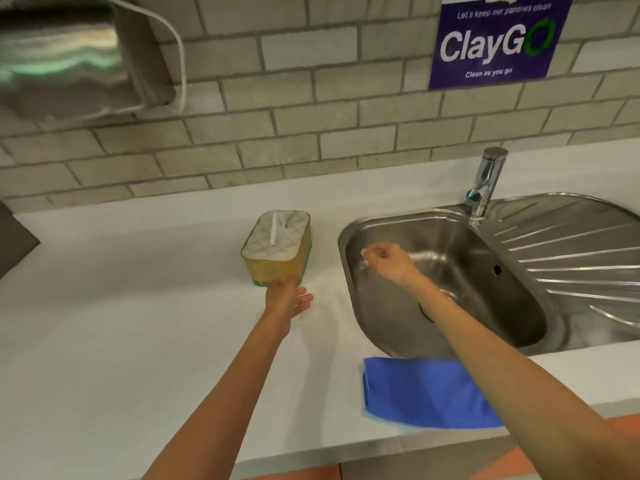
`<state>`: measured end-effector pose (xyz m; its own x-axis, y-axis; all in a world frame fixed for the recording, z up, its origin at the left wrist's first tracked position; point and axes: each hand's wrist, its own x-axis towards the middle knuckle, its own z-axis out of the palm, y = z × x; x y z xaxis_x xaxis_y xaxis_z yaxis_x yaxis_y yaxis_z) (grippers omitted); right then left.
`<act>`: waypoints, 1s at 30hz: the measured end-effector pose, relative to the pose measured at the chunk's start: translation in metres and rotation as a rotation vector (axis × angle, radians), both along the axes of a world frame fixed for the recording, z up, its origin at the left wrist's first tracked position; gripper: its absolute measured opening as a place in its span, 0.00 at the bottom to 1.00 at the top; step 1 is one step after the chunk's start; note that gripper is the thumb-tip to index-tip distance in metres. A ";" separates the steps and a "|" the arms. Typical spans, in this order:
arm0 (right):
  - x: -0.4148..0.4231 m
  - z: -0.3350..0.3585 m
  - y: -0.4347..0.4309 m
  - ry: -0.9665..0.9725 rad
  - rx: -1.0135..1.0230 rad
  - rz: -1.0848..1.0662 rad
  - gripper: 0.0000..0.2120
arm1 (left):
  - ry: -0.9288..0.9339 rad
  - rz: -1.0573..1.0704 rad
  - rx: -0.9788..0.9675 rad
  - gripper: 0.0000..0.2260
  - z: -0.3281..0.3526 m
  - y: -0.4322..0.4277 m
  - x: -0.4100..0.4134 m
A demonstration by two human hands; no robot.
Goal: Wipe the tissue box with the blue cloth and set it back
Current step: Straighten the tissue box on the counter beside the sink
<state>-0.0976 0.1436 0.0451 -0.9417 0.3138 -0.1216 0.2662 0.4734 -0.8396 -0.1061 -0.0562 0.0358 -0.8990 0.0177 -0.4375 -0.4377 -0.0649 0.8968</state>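
Fingers [304,299] of the left hand [285,296] spread loosely apart, empty, at the near end of the tissue box [277,247]; whether they touch it cannot be told. Fingers of the right hand [388,259] curl together, holding nothing, above the steel sink [512,317]. The tissue box sits on the white counter [121,323] just left of the sink. The blue cloth [426,393] lies on the counter's near edge, partly under the right forearm. A purple ClayGo sign [495,39] hangs on the tiled wall.
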 end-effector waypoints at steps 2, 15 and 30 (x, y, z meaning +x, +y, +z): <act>-0.023 0.004 -0.011 0.022 -0.036 0.006 0.14 | -0.039 0.025 0.057 0.09 0.003 -0.013 -0.015; -0.118 -0.007 -0.046 -0.073 -0.165 -0.020 0.24 | -0.213 0.037 0.178 0.05 -0.001 -0.052 -0.100; -0.205 -0.046 -0.042 -0.150 -0.181 -0.023 0.32 | -0.053 0.051 -0.007 0.08 0.013 -0.051 -0.211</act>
<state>-0.3031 0.1013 -0.0006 -0.9016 0.2956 -0.3157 0.4034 0.3114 -0.8604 -0.3167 -0.1073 0.0483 -0.8744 -0.0309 -0.4841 -0.4805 -0.0818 0.8732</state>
